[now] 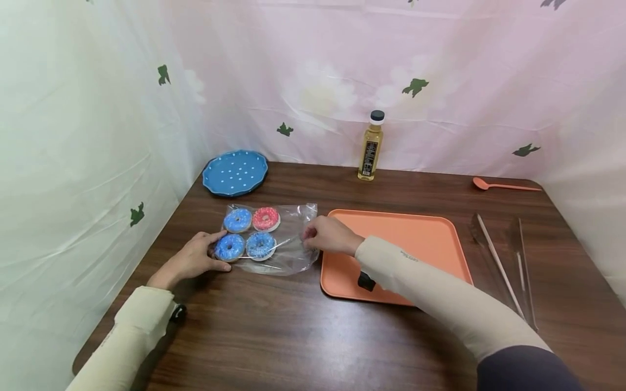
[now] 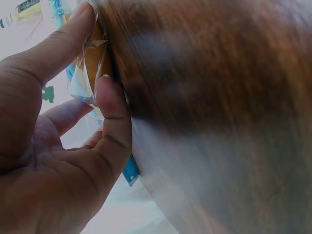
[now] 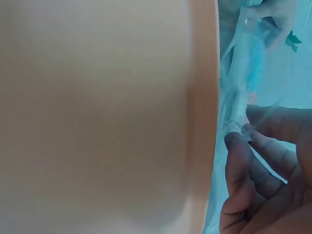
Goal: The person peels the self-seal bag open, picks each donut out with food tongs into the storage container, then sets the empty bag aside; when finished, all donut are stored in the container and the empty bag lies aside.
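A clear plastic bag (image 1: 293, 263) lies flat on the table left of centre. Inside it are several sprinkled donuts: one pink (image 1: 265, 212), the others blue, such as the lower right blue donut (image 1: 269, 245). At the bag's left end my left hand (image 1: 191, 256) grips the bag around the lower left donut, thumb nearer me. In the left wrist view the fingertips (image 2: 113, 97) touch the crinkled plastic. My right hand (image 1: 331, 234) pinches the bag's right end beside the tray; the right wrist view shows plastic (image 3: 234, 127) between thumb and fingers.
An orange tray (image 1: 401, 233) sits right of the bag, under my right forearm. Behind are a blue dotted plate (image 1: 235, 174) and an oil bottle (image 1: 370, 152). Farther right lie metal tongs (image 1: 499, 266) and an orange spoon (image 1: 504, 186). Curtains hang behind the table.
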The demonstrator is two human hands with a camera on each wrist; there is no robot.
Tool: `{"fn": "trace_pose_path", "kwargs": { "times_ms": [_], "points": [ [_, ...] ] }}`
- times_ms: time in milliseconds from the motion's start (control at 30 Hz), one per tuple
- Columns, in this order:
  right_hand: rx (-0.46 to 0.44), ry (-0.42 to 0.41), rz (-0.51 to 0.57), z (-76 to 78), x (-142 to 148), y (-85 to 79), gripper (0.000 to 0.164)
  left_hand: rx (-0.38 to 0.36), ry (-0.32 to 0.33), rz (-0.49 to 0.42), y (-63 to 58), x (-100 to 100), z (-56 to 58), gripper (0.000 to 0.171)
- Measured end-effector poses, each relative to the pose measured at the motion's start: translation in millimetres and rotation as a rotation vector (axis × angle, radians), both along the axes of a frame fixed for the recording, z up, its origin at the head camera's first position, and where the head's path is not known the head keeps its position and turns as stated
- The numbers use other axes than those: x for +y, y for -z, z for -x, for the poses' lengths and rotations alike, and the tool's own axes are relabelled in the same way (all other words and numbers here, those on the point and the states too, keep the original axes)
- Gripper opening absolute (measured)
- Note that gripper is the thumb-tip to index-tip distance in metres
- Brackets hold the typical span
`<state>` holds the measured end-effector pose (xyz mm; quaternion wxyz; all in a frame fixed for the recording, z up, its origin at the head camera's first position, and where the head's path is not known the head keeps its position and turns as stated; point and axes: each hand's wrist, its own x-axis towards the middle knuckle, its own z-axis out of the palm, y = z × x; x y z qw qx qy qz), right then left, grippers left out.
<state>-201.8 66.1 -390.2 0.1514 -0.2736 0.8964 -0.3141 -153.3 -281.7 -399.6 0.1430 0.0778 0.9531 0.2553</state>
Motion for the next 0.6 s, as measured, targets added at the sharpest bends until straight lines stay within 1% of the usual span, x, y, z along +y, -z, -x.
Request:
{"fn": "trace_pose_path", "kwargs": {
  "times_ms": [133,433,600],
  "points": [
    [0.006,0.033,0.001,4.8,-2,2.9,0.004,-0.003,-0.007,0.002,-0.4,1,-0.7,0.099],
    [-0.034,0.107,0.074,7.5,19,8.1,0.006,-0.016,-0.004,0.004,0.7,-1,1.6,0.1],
    [-0.014,0.103,0.079,9.6,22,10.5,0.006,-0.015,-0.001,0.005,1.7,-2,2.4,0.101]
  ]
}}
